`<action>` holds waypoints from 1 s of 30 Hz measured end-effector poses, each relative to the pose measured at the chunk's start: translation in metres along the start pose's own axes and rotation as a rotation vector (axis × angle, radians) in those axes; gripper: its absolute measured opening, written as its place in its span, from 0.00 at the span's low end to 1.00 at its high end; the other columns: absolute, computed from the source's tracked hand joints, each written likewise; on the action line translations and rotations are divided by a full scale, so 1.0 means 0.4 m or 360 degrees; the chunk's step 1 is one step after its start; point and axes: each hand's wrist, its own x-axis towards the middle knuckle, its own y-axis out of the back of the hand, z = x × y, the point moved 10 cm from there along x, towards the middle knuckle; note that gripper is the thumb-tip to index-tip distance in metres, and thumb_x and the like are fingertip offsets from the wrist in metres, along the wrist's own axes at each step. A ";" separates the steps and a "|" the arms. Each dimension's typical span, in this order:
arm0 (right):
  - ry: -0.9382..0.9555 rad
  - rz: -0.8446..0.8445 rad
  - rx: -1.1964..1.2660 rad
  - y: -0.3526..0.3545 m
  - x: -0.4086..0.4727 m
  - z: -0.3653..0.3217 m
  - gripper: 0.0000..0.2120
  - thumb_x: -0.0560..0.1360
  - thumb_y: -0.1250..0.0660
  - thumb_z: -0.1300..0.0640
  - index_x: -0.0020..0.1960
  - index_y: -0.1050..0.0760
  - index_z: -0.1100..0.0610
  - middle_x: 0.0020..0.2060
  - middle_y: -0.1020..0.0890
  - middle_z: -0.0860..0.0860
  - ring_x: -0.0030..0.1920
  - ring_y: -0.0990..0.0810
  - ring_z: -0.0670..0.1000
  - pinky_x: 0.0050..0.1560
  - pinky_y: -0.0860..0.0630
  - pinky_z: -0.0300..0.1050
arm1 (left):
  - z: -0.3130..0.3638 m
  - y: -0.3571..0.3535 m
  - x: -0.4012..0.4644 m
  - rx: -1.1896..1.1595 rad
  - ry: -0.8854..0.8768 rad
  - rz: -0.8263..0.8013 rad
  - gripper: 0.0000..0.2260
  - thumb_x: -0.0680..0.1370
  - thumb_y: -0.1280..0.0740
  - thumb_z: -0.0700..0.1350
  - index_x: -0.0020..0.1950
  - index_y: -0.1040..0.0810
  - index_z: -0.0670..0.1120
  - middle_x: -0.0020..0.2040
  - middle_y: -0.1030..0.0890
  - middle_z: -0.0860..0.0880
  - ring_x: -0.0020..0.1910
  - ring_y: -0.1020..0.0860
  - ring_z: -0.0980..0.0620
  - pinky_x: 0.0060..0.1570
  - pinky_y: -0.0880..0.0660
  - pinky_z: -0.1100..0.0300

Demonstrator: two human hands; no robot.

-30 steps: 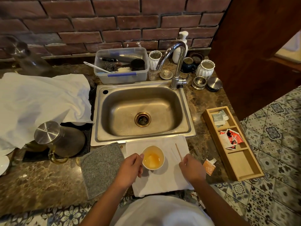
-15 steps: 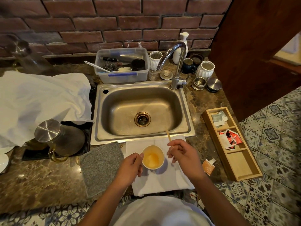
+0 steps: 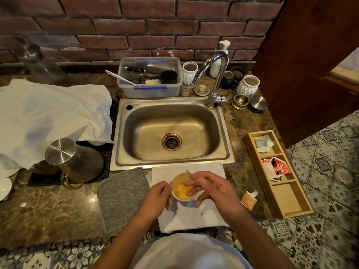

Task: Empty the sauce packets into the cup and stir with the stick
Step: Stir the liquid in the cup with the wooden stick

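A small white cup holding orange-yellow sauce stands on a white cloth in front of the sink. My left hand grips the cup's left side. My right hand hovers over the cup's right rim and pinches a thin wooden stick, whose lower end dips into the sauce. An orange sauce packet lies on the counter to the right of the cloth. More packets, red and grey, lie in a wooden tray.
The steel sink with its tap lies just beyond the cloth. A grey mat sits left of the cup, with a metal-lidded glass jug farther left. A plastic tub and cups stand by the brick wall.
My right hand picked the stick up from the cloth, carried it left over the cup and lowered its end into the sauce. My left hand has stayed on the cup.
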 end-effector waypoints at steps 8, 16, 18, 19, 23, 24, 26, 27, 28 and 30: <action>0.0049 0.0315 -0.0215 0.048 0.022 0.049 0.21 0.80 0.40 0.46 0.47 0.18 0.62 0.34 0.15 0.60 0.33 0.19 0.53 0.34 0.22 0.45 | 0.008 0.002 -0.004 0.0017 0.0005 -0.0010 0.18 0.85 0.38 0.49 0.38 0.25 0.41 0.28 0.21 0.47 0.26 0.24 0.51 0.33 0.26 0.56; 0.0332 0.0575 -0.1667 0.096 0.028 0.025 0.22 0.78 0.41 0.36 0.48 0.17 0.51 0.34 0.16 0.44 0.32 0.19 0.45 0.36 0.18 0.47 | 0.015 0.003 -0.003 0.0075 -0.0008 -0.0023 0.19 0.84 0.38 0.49 0.39 0.26 0.39 0.28 0.21 0.48 0.26 0.24 0.53 0.34 0.26 0.59; 0.0233 0.0437 -0.1856 0.082 0.045 0.029 0.22 0.78 0.40 0.36 0.49 0.17 0.51 0.36 0.15 0.45 0.34 0.19 0.46 0.38 0.20 0.43 | 0.014 0.002 0.000 0.0070 -0.0010 -0.0032 0.18 0.84 0.38 0.48 0.37 0.26 0.42 0.28 0.22 0.48 0.26 0.24 0.53 0.33 0.26 0.58; 0.0180 0.0332 -0.1935 0.070 0.051 0.033 0.20 0.79 0.40 0.37 0.50 0.18 0.51 0.38 0.15 0.46 0.36 0.19 0.46 0.39 0.21 0.41 | 0.014 0.002 0.001 0.0071 -0.0009 -0.0032 0.18 0.84 0.38 0.48 0.37 0.25 0.42 0.28 0.22 0.48 0.26 0.24 0.53 0.33 0.26 0.58; 0.0044 0.0000 -0.2178 0.026 0.056 0.039 0.18 0.82 0.40 0.40 0.53 0.19 0.52 0.43 0.15 0.50 0.39 0.22 0.46 0.39 0.32 0.39 | 0.013 0.003 0.001 0.0057 0.0000 -0.0027 0.18 0.84 0.38 0.48 0.38 0.25 0.40 0.28 0.21 0.48 0.26 0.24 0.53 0.33 0.25 0.59; 0.0051 -0.0032 -0.2222 0.017 0.054 0.034 0.18 0.82 0.40 0.40 0.54 0.20 0.52 0.44 0.15 0.50 0.39 0.23 0.47 0.40 0.33 0.39 | 0.012 0.004 0.000 0.0055 0.0002 -0.0022 0.18 0.84 0.38 0.48 0.39 0.25 0.38 0.29 0.21 0.48 0.26 0.24 0.53 0.33 0.25 0.59; 0.0096 -0.0044 -0.2307 0.001 0.050 0.023 0.18 0.82 0.42 0.40 0.54 0.21 0.51 0.45 0.15 0.50 0.41 0.20 0.49 0.40 0.29 0.42 | 0.010 0.006 0.000 0.0046 -0.0003 -0.0019 0.19 0.84 0.38 0.48 0.41 0.25 0.36 0.29 0.21 0.48 0.27 0.24 0.53 0.33 0.25 0.59; 0.0108 -0.0039 -0.2326 -0.004 0.051 0.018 0.18 0.83 0.43 0.40 0.55 0.21 0.51 0.45 0.15 0.50 0.42 0.18 0.50 0.41 0.26 0.43 | 0.010 0.006 0.001 0.0047 -0.0012 -0.0018 0.19 0.84 0.38 0.49 0.41 0.24 0.36 0.29 0.21 0.48 0.27 0.24 0.53 0.33 0.25 0.59; 0.0112 -0.0044 -0.2332 -0.008 0.053 0.013 0.18 0.83 0.43 0.40 0.56 0.22 0.51 0.45 0.15 0.50 0.43 0.18 0.51 0.43 0.24 0.44 | 0.011 0.005 0.001 0.0054 -0.0019 -0.0019 0.19 0.84 0.38 0.49 0.41 0.24 0.36 0.29 0.20 0.48 0.27 0.24 0.53 0.33 0.25 0.59; 0.0074 -0.0094 -0.2361 -0.017 0.061 0.010 0.18 0.83 0.44 0.42 0.58 0.22 0.52 0.48 0.15 0.51 0.46 0.17 0.52 0.47 0.22 0.45 | 0.014 0.005 0.001 0.0059 -0.0025 -0.0023 0.19 0.84 0.38 0.49 0.41 0.24 0.36 0.29 0.20 0.47 0.27 0.23 0.53 0.33 0.25 0.60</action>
